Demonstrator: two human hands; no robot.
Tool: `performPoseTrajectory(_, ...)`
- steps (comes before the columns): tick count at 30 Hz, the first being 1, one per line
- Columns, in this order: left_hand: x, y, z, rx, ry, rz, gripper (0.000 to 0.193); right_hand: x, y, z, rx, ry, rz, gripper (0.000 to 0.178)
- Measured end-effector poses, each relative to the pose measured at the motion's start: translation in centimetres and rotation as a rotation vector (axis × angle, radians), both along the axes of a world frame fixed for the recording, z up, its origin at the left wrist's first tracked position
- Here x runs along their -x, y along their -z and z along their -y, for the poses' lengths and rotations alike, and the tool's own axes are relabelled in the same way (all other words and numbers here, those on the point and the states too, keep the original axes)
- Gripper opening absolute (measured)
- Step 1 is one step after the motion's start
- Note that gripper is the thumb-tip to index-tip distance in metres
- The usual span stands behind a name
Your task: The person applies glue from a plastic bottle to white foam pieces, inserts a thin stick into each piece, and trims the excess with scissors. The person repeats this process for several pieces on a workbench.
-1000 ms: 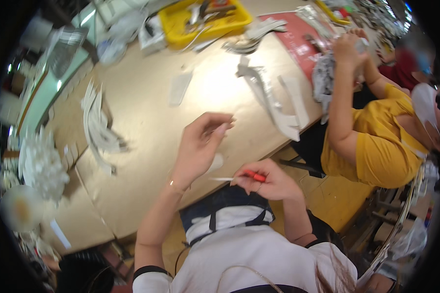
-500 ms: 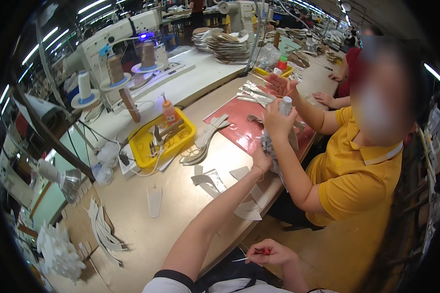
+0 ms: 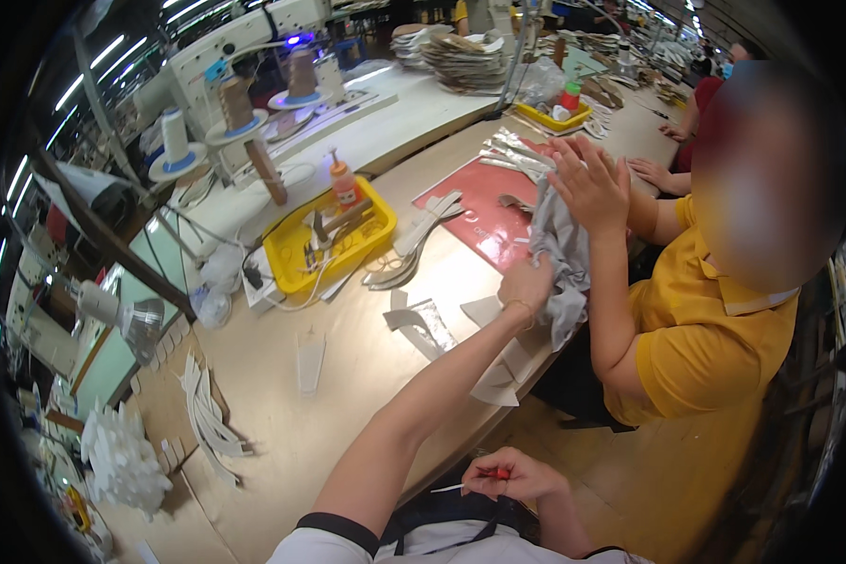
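My left hand (image 3: 527, 284) reaches across the table and grips a grey cloth (image 3: 562, 254) beside a red mat (image 3: 484, 211). The cloth hangs in folds at the table's right edge, just below a co-worker's raised hands (image 3: 592, 183). Close to my lap, my right hand (image 3: 515, 473) is closed around a small red-handled tool (image 3: 503, 474). A thin pale tip sticks out of it to the left; its exact kind is hidden by my fingers. Pale cut pieces (image 3: 423, 324) with a silvery strip lie left of my left wrist.
A yellow tray (image 3: 287, 282) holds an orange bottle (image 3: 345, 179), a hammer and small tools. Sewing machine and thread cones (image 3: 238, 103) stand behind. Curved strips (image 3: 207, 409) and a lamp (image 3: 127, 315) are at left. The co-worker in yellow (image 3: 714, 329) is close on my right.
The white-capped bottle in the co-worker's hands no longer shows; those hands are now close together, palms near each other. My view has shifted slightly. Both my hands keep their holds.
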State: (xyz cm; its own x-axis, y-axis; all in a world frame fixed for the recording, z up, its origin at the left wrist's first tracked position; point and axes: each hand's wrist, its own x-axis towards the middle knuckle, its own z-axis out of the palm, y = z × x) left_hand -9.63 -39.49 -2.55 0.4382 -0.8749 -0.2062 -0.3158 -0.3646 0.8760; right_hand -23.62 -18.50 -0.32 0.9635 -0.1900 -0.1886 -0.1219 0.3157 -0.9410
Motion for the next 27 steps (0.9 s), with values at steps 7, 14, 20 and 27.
performPoseTrajectory(7, 2.0, -2.2, -5.8, -0.020, 0.278, 0.348, 0.091, 1.1, -0.5, -1.2, -0.020, 0.152, -0.004, 0.009)
performPoseTrajectory(14, -12.2, -3.8, -22.4, 0.330, 0.357, -0.224, 0.036, -1.1, -1.5, -1.2, 0.247, 0.255, 0.032, 0.008)
performPoseTrajectory(20, -13.2, -3.4, -41.2, 0.214, -0.098, -0.659, 0.042, -7.3, -2.8, -2.8, 0.293, 0.059, -0.167, 0.008)
performPoseTrajectory(27, -9.3, -0.6, -46.0, 0.319, -0.361, -1.004, 0.030, -11.6, -1.3, -4.9, 0.355, -0.092, -0.173, 0.010)
